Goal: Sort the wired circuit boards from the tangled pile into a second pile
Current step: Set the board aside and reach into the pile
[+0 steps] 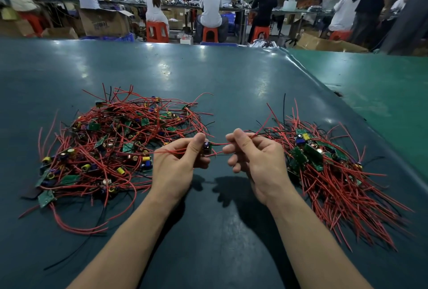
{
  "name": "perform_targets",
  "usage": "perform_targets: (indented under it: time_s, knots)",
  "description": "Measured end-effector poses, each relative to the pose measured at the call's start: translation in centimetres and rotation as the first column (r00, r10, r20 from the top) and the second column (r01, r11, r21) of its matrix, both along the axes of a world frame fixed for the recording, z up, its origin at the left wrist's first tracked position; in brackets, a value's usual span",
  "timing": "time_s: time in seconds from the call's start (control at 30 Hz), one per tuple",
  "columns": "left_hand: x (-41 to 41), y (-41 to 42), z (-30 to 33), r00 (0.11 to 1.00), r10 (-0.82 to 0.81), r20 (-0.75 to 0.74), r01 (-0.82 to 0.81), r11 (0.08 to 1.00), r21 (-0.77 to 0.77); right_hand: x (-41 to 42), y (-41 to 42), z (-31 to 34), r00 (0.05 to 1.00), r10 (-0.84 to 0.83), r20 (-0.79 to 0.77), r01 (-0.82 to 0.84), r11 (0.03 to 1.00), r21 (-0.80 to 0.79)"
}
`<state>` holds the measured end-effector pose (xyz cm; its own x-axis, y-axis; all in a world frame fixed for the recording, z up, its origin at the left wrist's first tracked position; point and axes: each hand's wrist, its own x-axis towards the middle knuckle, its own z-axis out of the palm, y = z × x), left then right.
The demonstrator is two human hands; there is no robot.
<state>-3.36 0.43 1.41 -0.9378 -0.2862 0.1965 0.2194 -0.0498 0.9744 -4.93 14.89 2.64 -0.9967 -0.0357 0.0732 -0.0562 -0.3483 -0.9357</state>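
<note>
circuit board (206, 147) pinched in left hand (178, 161); right hand (252, 159) pinches its red wire (220, 144), probably. i keep the lead taut, draw it free slowly.

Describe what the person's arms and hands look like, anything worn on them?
Both forearms are bare up to the bottom edge of the picture: no sleeves show. The left hand and right hand wear no gloves, and no rings, watch or wristband show. Fingernails are short and unpainted.
</note>
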Motion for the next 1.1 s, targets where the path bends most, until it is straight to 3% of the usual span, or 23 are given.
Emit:
perform_targets:
  time_s: [0.1,0.2,0.37,0.4,0.5,0.57,0.67,0.8,0.97,1.03,1.1]
  knots:
    - [0.0,-0.2,-0.1,0.998,0.058,-0.027,-0.059,0.995,-0.077,-0.3,0.5,0.0,0.991,-0.124,-0.051,0.125,0.992,0.009]
    - [-0.3,-0.2,-0.1,0.993,0.122,0.006,-0.121,0.992,-0.034,-0.7,1.0,0.1,0.961,-0.268,-0.073,0.268,0.963,-0.009]
    - [-0.7,-0.8,0.0,0.981,0.195,0.016,-0.194,0.96,0.203,-1.1,1.9,0.4,0.923,-0.385,0.029,0.378,0.886,-0.27]
    - [-0.8,-1.0,0.1,0.981,0.192,0.017,-0.19,0.945,0.265,-1.2,2.1,0.2,0.929,-0.366,0.045,0.365,0.897,-0.248]
    - [-0.6,-0.6,0.5,0.997,0.072,0.01,-0.071,0.929,0.363,-0.1,0.3,-0.6,0.997,-0.053,-0.056,0.063,0.978,0.201]
    - [-0.1,0.0,0.3,1.0,0.009,0.011,-0.012,0.966,0.258,0.5,-1.3,-1.7,0.96,0.229,-0.163,-0.118,0.854,0.506]
    - [0.0,-0.1,0.1,0.999,0.043,0.024,-0.046,0.985,0.164,0.8,-2.0,-2.6,0.854,0.346,-0.39,0.054,0.685,0.727]
    - [-0.4,-0.6,-0.1,0.996,0.094,0.004,-0.094,0.991,0.099,1.1,-1.8,-2.1,0.787,0.194,-0.585,0.263,0.752,0.604]
    - [-0.3,-0.5,-0.7,1.0,0.014,-0.021,-0.016,0.994,-0.109,1.1,-1.5,-1.6,0.675,0.141,-0.724,0.458,0.689,0.562]
    - [-0.3,-0.3,-0.7,0.998,0.052,-0.033,-0.056,0.989,-0.139,1.2,-1.6,-1.3,0.658,-0.049,-0.751,0.538,0.728,0.424]
    - [-0.2,-0.4,-0.8,0.991,0.116,-0.063,-0.128,0.964,-0.235,1.3,-1.7,-0.5,0.7,-0.331,-0.633,0.559,0.805,0.197]
